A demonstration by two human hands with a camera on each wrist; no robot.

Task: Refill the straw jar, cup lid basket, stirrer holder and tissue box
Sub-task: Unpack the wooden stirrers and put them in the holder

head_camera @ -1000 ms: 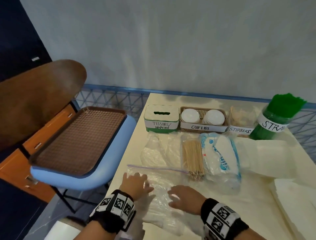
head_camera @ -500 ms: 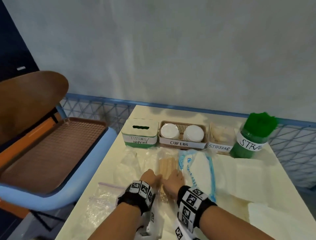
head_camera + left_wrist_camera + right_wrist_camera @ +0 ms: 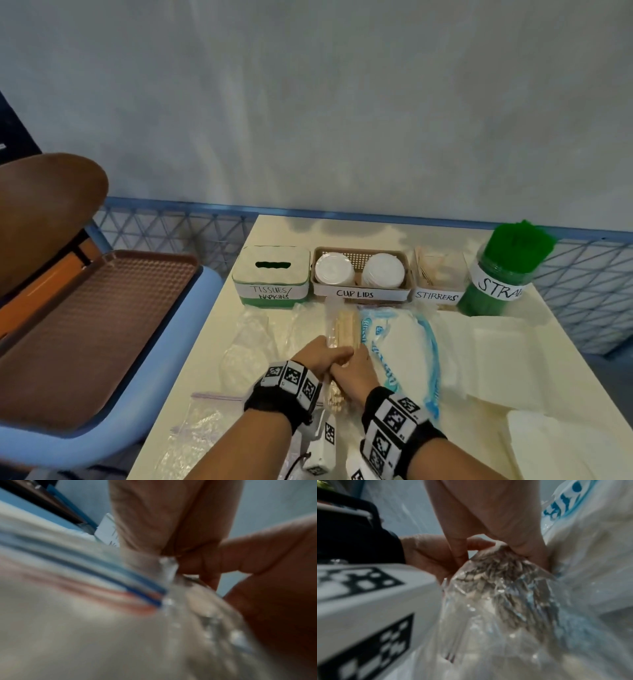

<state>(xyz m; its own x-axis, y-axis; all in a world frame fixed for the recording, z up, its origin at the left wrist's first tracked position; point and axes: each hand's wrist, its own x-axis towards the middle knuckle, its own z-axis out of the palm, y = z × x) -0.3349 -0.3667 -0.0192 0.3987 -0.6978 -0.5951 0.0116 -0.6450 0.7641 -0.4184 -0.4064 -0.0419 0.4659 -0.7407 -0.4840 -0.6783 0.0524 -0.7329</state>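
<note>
The bag of wooden stirrers (image 3: 343, 334) lay on the table (image 3: 274, 226), a clear plastic sleeve packed with pale sticks, its far end pointing toward the cup lid basket (image 3: 361, 274). Both hands met over its middle. The left hand (image 3: 317, 356) curled its fingers (image 3: 171, 520) around the sleeve from the left, thumb and fingertips closed on the plastic. The right hand (image 3: 354, 371) gripped from the right, its fingers (image 3: 527, 536) bent and pinching the crinkled wrap over the stick ends; the two hands touched each other.

Beyond the fingertips stood a row of four labelled containers. The tissue box (image 3: 272, 274), farthest left, showed a dark slot in its white top; what was inside could not be made out. The cup lid basket held two stacks of white lids (image 3: 334, 269) side by side. The stirrer holder (image 3: 438, 279), clear-walled, held only a few sticks. The straw jar (image 3: 503, 270), farthest right, was crammed with green straws fanning above its rim.

Just right of the right hand lay a tissue pack (image 3: 400, 346) in blue-printed wrap, touching the stirrer bag. Farther right lay loose white napkins (image 3: 496, 356). Left of the left hand lay crumpled clear bags (image 3: 250, 342), and nearer the wrist a zip bag (image 3: 205, 421). Well off to the left, a brown tray (image 3: 92, 329) rested on a blue chair (image 3: 144, 428).
</note>
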